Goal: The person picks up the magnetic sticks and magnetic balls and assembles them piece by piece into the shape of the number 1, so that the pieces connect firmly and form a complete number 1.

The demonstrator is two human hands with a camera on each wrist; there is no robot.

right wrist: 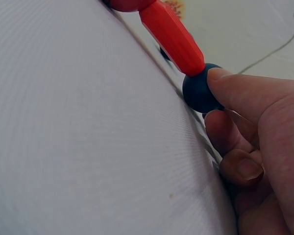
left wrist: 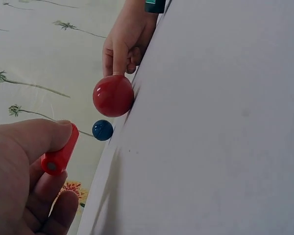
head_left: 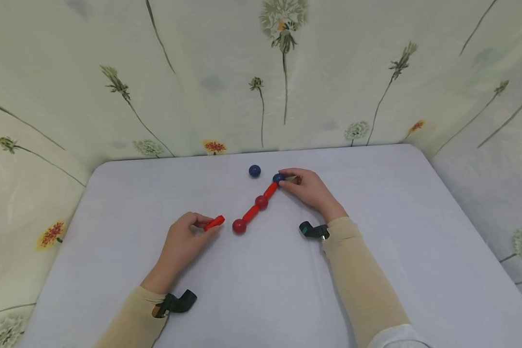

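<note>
A chain of balls and rods lies slantwise on the table in the head view. From its near end it runs red ball (head_left: 239, 226), red rod (head_left: 250, 213), second red ball (head_left: 261, 202), another red rod (head_left: 270, 190) and blue ball (head_left: 278, 178). My right hand (head_left: 306, 189) pinches that blue ball between thumb and fingers; the right wrist view shows the rod's end against the ball (right wrist: 201, 90). Left of the chain, my left hand (head_left: 187, 241) holds a loose red rod (head_left: 214, 223) between thumb and fingers. A round grey spot marks the rod's end (left wrist: 52, 166) in the left wrist view.
A second blue ball (head_left: 254, 170) lies apart near the table's back edge, left of the chain's far end. The white table (head_left: 261, 299) meets a flower-printed curtain (head_left: 226, 96) behind it. Each wrist wears a black camera mount (head_left: 180, 302).
</note>
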